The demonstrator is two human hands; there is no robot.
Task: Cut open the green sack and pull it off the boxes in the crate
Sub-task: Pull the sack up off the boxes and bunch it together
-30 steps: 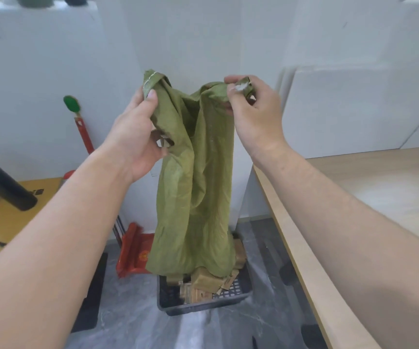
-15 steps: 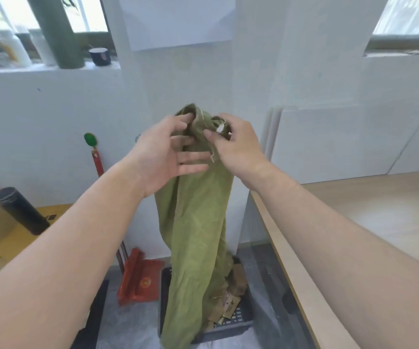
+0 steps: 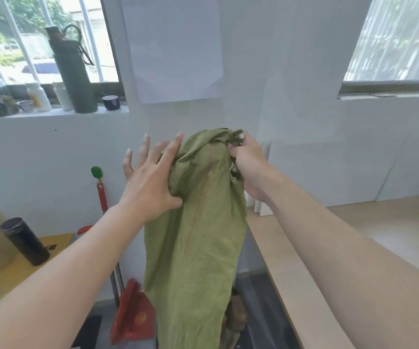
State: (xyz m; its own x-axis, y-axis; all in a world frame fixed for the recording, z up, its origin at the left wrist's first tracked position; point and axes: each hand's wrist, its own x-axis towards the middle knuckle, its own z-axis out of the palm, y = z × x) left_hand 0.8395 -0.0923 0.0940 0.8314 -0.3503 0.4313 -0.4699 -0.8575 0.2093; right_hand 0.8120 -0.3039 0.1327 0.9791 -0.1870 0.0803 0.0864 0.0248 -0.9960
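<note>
The green sack (image 3: 195,235) hangs limp in mid-air in front of the white wall, its lower part reaching to the bottom of the view. My right hand (image 3: 247,165) is clenched on the sack's bunched top end. My left hand (image 3: 150,177) lies against the sack's left side with fingers spread, thumb pressing into the cloth. A bit of the brown boxes (image 3: 236,316) shows behind the sack's lower right edge. The crate is hidden behind the sack.
A light wooden table (image 3: 354,248) runs along the right. A red dustpan (image 3: 132,316) with a red handle leans on the wall at lower left. A black bottle (image 3: 25,241) lies on a yellow surface at left. Bottles stand on the windowsill (image 3: 52,112).
The sack has been raised higher and the view has tilted up, so the crate has dropped out of sight. My left hand has let go of the top and now spreads open against the side.
</note>
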